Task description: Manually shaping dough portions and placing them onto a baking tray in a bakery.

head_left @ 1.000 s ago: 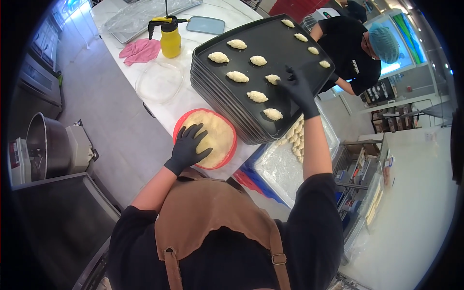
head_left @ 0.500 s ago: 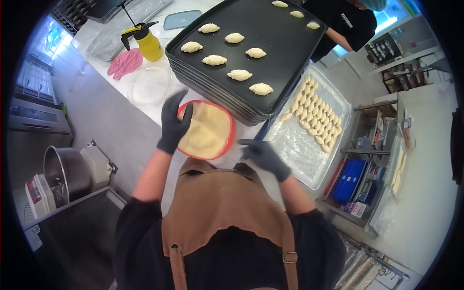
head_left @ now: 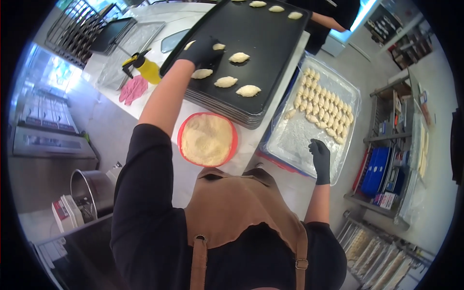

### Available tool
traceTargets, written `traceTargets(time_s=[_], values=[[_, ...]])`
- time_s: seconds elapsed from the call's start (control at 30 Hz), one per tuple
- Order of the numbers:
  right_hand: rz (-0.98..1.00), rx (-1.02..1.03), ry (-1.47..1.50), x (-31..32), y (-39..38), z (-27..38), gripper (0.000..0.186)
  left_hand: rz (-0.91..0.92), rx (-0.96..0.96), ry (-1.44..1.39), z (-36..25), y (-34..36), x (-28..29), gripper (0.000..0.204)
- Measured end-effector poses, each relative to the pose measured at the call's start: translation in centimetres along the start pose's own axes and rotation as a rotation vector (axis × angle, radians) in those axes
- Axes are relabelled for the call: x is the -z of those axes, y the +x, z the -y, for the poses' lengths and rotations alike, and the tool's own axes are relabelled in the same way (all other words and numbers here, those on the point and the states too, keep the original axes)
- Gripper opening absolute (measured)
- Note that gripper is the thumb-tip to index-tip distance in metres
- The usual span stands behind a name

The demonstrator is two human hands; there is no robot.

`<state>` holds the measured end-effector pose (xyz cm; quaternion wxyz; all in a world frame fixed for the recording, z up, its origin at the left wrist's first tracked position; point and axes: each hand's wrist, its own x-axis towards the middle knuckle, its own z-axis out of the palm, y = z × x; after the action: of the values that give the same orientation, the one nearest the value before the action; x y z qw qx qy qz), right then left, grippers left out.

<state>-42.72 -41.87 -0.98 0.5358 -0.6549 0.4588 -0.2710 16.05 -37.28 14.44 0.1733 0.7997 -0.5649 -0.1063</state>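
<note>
My left hand (head_left: 202, 52), in a black glove, reaches over a large black baking tray (head_left: 261, 31). It is between crumb-coated, crescent-shaped dough pieces; against the dark tray its fingers do not show clearly. One coated dough piece (head_left: 219, 47) lies right beside this hand, and another coated dough piece (head_left: 239, 57) sits farther right. My right hand (head_left: 321, 160), also black-gloved, hovers over a clear plastic-lined tray (head_left: 295, 140) with its fingers loosely bent, apart and holding nothing. Rows of uncoated dough pieces (head_left: 321, 104) lie beyond it. A red-rimmed bowl (head_left: 235, 141) of pale crumbs stands before me.
The black tray tops a stack of trays (head_left: 227, 113). Left of it are a yellow spray bottle (head_left: 149, 70) and a pink cloth (head_left: 132, 90). Another person's arm (head_left: 327, 21) is past the far right corner. A steel mixer bowl (head_left: 92, 191) stands at lower left.
My left hand has gone from the bowl's rim up and forward over the black tray. My right hand has moved right, from beside the bowl to above the plastic-lined tray. The view has shifted.
</note>
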Motion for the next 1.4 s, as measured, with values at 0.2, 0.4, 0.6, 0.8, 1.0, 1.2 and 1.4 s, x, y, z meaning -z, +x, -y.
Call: traceTargets(time_s=[0.2, 0.4, 0.6, 0.8, 1.0, 1.2, 1.4], values=[[-0.061, -0.067, 0.055, 1.5, 0.4, -2.4, 0.027, -0.087, -0.132, 0.167, -1.2, -1.1, 0.4, 0.054], [-0.154, -0.024, -0.159, 1.6, 5.0, -3.3, 0.029, -0.274, -0.418, 0.137, -4.3, -0.9, -0.9, 0.051], [-0.032, 0.04, -0.364, -3.5, 9.4, -3.7, 0.032, 0.073, -0.243, 0.212, -7.6, -0.5, -0.6, 0.051], [0.167, 0.52, -0.902, -8.6, 14.0, -2.2, 0.042, 0.077, -0.231, 0.402, -7.9, -1.8, 0.3, 0.054], [0.29, 0.559, -1.052, -9.1, 15.8, -2.0, 0.023, -0.569, -0.398, 0.125, -6.7, -6.4, 4.2, 0.05], [0.171, 0.379, -0.659, -6.5, 14.3, -2.6, 0.033, -0.856, -0.267, -0.372, -4.2, -20.7, 0.6, 0.051], [0.229, -0.319, 0.085, -8.7, 3.7, 4.2, 0.031, -0.339, 0.077, -0.132, -2.1, -33.6, -14.4, 0.072]])
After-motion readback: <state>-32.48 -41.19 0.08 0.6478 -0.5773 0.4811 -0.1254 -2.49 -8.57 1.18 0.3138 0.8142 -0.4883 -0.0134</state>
